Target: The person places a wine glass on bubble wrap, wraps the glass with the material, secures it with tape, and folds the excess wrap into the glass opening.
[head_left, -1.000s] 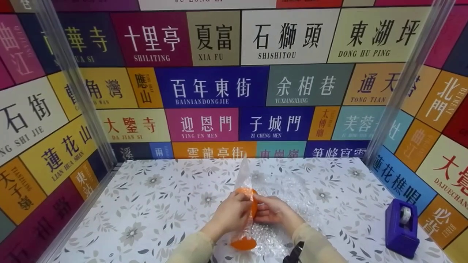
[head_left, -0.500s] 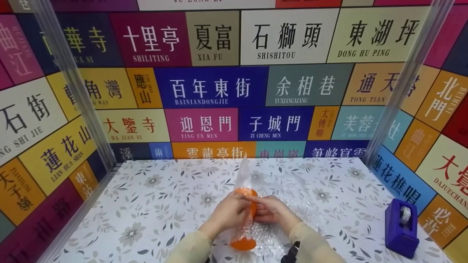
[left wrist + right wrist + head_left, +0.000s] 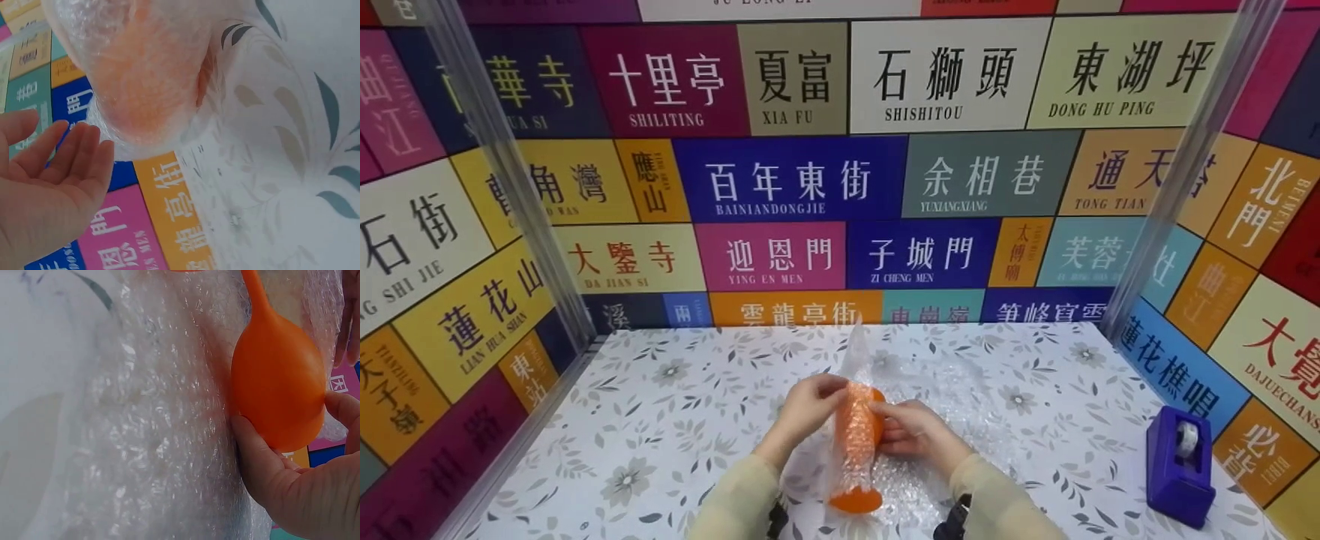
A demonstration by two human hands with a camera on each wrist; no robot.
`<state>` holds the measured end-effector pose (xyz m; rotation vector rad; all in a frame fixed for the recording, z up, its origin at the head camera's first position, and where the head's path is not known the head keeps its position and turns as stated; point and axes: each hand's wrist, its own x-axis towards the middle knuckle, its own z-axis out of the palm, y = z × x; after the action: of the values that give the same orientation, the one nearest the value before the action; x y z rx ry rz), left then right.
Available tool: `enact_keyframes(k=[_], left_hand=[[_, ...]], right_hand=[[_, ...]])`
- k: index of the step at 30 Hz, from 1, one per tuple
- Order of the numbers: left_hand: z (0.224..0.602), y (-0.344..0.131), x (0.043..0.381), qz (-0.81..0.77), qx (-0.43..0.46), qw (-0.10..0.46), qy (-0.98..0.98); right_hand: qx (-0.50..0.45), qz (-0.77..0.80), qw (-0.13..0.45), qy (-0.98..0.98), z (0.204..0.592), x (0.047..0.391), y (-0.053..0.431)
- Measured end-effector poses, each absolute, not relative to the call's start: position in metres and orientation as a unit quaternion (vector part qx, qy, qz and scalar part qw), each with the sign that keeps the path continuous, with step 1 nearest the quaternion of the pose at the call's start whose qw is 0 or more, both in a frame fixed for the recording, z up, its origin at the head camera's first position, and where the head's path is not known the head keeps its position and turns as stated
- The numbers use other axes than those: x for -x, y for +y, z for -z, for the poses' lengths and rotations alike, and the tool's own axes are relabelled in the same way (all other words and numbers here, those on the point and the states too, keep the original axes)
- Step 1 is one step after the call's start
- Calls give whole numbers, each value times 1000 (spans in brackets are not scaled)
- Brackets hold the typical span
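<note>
The 2 hands are apart, with the work between them. The left hand [image 3: 808,405] has its fingers loosely bent and free, just beside the wrapped upper left edge; whether a fingertip brushes it I cannot tell. The right hand [image 3: 921,431] grips the bowl of a smooth orange goblet [image 3: 278,382], its thumb and fingers on opposite sides.

The goblet is over the near middle of the bench, its round orange foot [image 3: 855,500] toward the person and its bowl pointing away. Clear, crinkled bubble wrap [image 3: 152,410] covers its left side, rises to a loose peak beyond the bowl and spreads across the bench to the right.

Both forearms wear pale yellow sleeves [image 3: 735,487], with a dark band [image 3: 956,517] at each wrist. The bench [image 3: 697,420] has a white surface printed with grey flowers and leaves. Near its right edge stands a purple tape dispenser [image 3: 1180,480] holding 1 roll of tape [image 3: 1188,439]. Behind, multicoloured wall panels [image 3: 791,146] carry Chinese characters and Latin lettering.
</note>
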<state>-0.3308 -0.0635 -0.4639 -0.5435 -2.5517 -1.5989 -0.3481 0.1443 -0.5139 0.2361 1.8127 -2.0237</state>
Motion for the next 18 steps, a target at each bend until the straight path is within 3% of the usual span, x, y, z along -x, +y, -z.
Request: enact_keyframes(k=[10,18], left_hand=[[482,-86,342,725,-80,-137,-670],[493,-79,342,733,-128,-170,-646]], right_hand=[[-83,725,193,655,536,361,148],[-95,728,188,652,541,364,149]])
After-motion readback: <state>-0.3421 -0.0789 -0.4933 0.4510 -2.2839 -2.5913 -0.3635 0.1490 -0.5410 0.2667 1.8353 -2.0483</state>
